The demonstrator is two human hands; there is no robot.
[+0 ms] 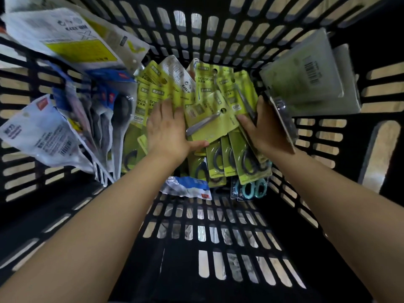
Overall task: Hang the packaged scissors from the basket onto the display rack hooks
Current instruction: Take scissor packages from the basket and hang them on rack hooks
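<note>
Both my hands reach down into a black slatted basket (218,226). A pile of lime-green scissors packs (209,90) fills its far half. My left hand (168,132) lies on the pile's left part, fingers spread over the cards and the thumb under the lower edge of one green pack (215,125) with a steel blade showing. My right hand (264,132) grips the right side of the same stack, fingers tucked behind the cards. No display rack or hooks are in view.
White and blue scissors packs (43,132) lean against the basket's left wall. Grey packs (306,75) stand against the right wall. A teal-handled pair (251,190) and a white-blue pack (188,188) lie on the basket floor nearer me.
</note>
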